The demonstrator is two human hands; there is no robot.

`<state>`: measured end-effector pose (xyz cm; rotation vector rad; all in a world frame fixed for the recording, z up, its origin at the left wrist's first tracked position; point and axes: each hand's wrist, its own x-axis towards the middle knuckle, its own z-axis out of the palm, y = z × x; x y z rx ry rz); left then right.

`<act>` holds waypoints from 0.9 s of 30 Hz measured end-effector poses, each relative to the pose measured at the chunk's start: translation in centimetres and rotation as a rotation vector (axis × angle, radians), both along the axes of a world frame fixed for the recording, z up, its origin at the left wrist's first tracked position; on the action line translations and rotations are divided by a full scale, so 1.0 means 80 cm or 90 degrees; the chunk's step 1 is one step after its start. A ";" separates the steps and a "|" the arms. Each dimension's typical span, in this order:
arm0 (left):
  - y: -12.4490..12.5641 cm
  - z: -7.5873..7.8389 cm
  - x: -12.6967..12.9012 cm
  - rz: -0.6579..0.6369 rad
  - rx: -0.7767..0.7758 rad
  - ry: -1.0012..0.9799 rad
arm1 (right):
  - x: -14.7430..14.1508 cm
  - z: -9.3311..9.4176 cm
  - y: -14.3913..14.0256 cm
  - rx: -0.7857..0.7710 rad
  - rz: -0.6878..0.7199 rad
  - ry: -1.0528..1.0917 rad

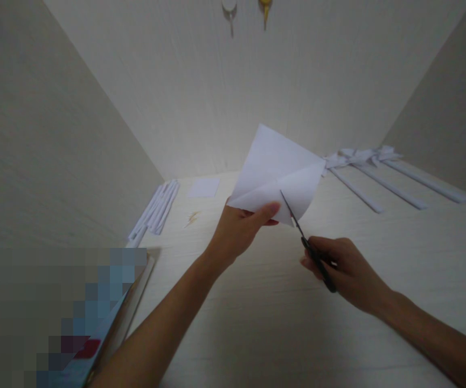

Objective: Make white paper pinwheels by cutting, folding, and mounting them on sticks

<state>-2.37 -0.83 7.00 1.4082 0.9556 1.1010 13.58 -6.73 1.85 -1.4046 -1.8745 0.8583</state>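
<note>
There are two hands and one folded sheet of white paper [275,172]. The left hand [238,229] holds the paper up in the air above the table [265,302]. Its thumb and fingers are pinched tight on the paper's bottom edge. The right hand [348,272] is closed around the dark handles of one pair of scissors [307,245]. The thin blades point up and touch the bottom edge of the paper, just beside the left thumb. I cannot tell if the blades are apart or together, because they look like one thin line.

On the right side of the table lie three long white paper strips [386,186], side by side. At their far ends sits a bunch of crumpled white paper [357,156]. On the left, by the wall, lies a bundle of white paper strips [155,210]. They sit too close together to count. Near them is one small flat white square of paper [203,187] and one tiny yellowish thing [192,217] that is too small to make out.

Two things hang on the back wall, one silver [230,11] and one gold [265,9]. The top of the picture cuts them off. At the bottom left is a blurred blue and red thing [95,328], and I cannot tell what it is.
</note>
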 end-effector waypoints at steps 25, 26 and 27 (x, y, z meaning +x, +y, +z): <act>0.000 0.001 0.000 -0.002 -0.015 0.003 | 0.000 0.004 0.000 0.013 -0.007 -0.020; 0.000 0.000 0.000 -0.003 -0.016 0.003 | 0.000 0.004 0.000 0.014 -0.008 -0.021; 0.000 0.000 0.000 -0.002 -0.016 0.002 | 0.000 0.004 0.000 0.015 -0.010 -0.023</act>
